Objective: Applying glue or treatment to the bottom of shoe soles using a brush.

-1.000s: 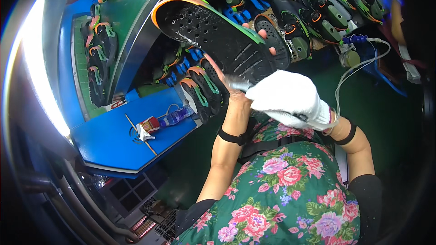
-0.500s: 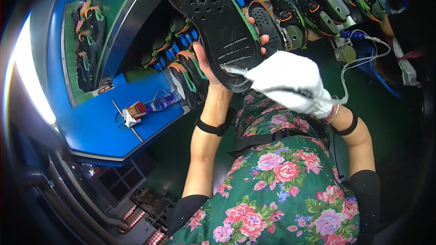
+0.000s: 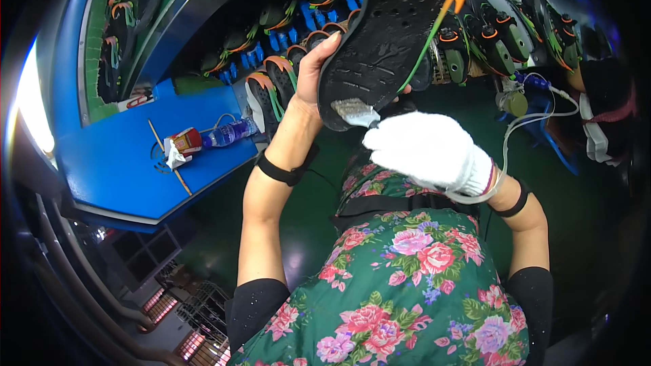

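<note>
My bare left hand (image 3: 317, 68) grips a black shoe sole (image 3: 390, 41) with an orange and green rim, its fingers wrapped round the edge. The sole's inner face, with round holes and grooves, is turned up toward me and has wet, shiny streaks. In a white knitted glove, my right hand (image 3: 424, 149) closes on a flat brush (image 3: 356, 112). Its pale bristles touch the heel end of the sole. A clear tube (image 3: 505, 156) runs by the right wrist. The brush handle is hidden in the glove.
At left stands a blue table (image 3: 108, 169) with a plastic bottle (image 3: 230, 133), a red box (image 3: 183, 141) and a thin stick (image 3: 182, 179). Dark shoes (image 3: 488, 47) line the far rack. More soles (image 3: 125, 20) lie on a green belt. Another person's arm (image 3: 576, 80) shows at far right.
The sole has swung its toe end to the right and turned in my left hand. The brush has moved from the sole's edge line onto the heel, its bristles now flat and visible.
</note>
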### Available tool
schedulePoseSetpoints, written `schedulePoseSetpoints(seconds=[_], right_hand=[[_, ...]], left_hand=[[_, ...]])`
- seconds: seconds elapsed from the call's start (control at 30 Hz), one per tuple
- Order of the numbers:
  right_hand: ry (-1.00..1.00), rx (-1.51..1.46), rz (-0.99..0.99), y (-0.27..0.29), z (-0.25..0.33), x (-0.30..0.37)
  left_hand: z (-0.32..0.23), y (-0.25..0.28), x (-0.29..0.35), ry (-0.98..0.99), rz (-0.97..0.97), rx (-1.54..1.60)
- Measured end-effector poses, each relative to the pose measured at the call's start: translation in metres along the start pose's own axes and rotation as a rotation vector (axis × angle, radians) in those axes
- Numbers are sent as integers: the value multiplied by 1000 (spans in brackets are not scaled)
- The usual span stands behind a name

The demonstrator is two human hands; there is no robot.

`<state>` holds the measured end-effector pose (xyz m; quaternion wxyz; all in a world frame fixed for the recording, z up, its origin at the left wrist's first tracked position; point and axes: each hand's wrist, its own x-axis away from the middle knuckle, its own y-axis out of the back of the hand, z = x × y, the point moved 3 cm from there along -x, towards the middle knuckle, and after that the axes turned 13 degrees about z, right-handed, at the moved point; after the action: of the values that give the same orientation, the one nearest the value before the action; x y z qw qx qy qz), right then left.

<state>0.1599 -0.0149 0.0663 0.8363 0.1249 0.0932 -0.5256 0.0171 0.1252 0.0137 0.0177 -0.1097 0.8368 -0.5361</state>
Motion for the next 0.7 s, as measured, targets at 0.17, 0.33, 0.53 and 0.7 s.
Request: schedulePoseSetpoints(seconds=[0.17,0.33,0.53,0.7], right_hand=[[218,311,92,14,20,-24],[172,439,43,-3,8,-35],[106,431,-53,2,17,-62],[-96,-89,-190,-1,2,-56]], left_hand=[[-12,15,15,-124,-5,136],[-31,21,18,-60,-120,114],[-42,43,30,-77,-81,-33],[-39,27,30,-77,22,140]])
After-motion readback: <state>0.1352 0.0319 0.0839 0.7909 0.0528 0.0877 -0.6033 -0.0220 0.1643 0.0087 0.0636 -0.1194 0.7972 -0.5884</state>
